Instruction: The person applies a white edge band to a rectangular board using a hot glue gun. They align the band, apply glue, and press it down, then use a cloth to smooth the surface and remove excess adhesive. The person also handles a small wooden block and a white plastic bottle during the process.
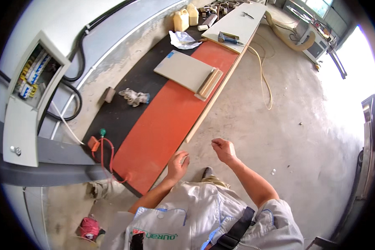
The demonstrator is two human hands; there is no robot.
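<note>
My left hand (178, 166) is held beside the edge of a long workbench covered partly by an orange-red sheet (162, 121). Its fingers are loosely curved and apart from the thumb, with nothing in them. Over the concrete floor, off the bench, my right hand (224, 151) has its fingers curled closed, and no object shows in it. Farther along the bench lies a flat grey-beige panel (184, 70). A short stack of wooden strips (209, 84) rests at the panel's right end, near the bench edge.
Gloves (134, 97) and a small block (109, 94) lie on the bench's dark strip. A red hose (112, 156) crosses its near end. Plastic jugs (181, 21) and a blue tool (230, 39) stand farther off. An electrical box (46, 41) hangs left; a yellowish hose (264, 79) trails on the floor.
</note>
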